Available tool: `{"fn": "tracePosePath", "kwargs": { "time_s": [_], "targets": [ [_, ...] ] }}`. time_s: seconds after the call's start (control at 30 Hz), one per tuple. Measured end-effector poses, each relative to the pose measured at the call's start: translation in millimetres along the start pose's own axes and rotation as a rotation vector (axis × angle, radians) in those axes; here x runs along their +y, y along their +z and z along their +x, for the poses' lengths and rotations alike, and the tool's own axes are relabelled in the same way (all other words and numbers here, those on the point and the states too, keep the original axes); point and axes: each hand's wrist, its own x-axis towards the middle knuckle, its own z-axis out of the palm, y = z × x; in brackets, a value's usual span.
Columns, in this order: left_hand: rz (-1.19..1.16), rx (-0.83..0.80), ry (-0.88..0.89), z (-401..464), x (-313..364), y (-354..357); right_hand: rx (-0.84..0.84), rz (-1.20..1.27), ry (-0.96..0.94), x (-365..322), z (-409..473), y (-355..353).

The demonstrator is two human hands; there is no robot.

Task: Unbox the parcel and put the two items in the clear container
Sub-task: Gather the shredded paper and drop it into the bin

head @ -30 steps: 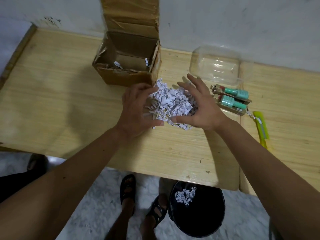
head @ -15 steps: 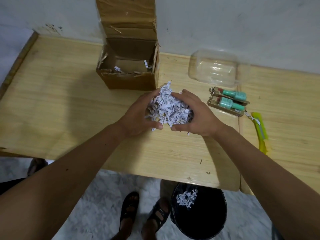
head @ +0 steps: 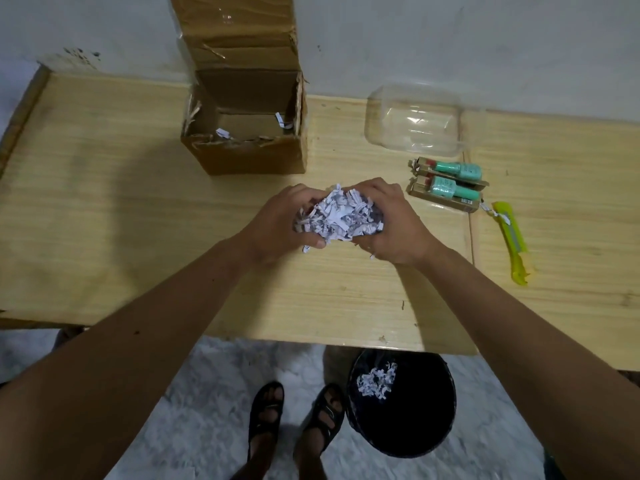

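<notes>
My left hand (head: 277, 223) and my right hand (head: 394, 226) press together around a wad of white shredded paper (head: 337, 216), held just above the wooden table (head: 104, 220). The opened cardboard parcel (head: 246, 147) stands behind them at the wall, with only a few paper scraps inside. To the right lie two green bottles in brown card packs, one (head: 450, 169) behind the other (head: 446, 192). The clear container (head: 415, 121) sits beyond them, with nothing in it.
A yellow-green box cutter (head: 510, 240) lies right of the bottles. Below the table's front edge stands a black bin (head: 401, 420) holding some shredded paper. My sandalled feet (head: 294, 417) are on the pale floor beside it.
My hands have closed in from the sides and gathered the loose heap of shredded paper into a tight wad, lifting it slightly toward me. The view has shifted a little.
</notes>
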Motion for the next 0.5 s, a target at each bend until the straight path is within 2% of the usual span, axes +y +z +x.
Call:
{"fn": "tracePosePath", "kwargs": {
  "time_s": [0.17, 0.27, 0.4, 0.5],
  "targets": [
    [-0.037, 0.07, 0.014, -7.5, 17.9, 15.1, 0.12, 0.048, 0.075, -6.4, -28.7, 5.8],
    [-0.052, 0.099, 0.056, -11.2, 26.9, 30.3, 0.152, 0.142, 0.188, -15.3, -49.2, 3.5],
    [-0.13, 0.043, 0.014, -14.4, 48.3, 49.1, 0.19, 0.216, 0.333, -21.7, -85.7, -0.2],
    [-0.151, -0.068, -0.045, -15.0, 68.8, 62.5, 0.253, 0.272, 0.406, -23.9, -117.0, -1.8]
  ]
}}
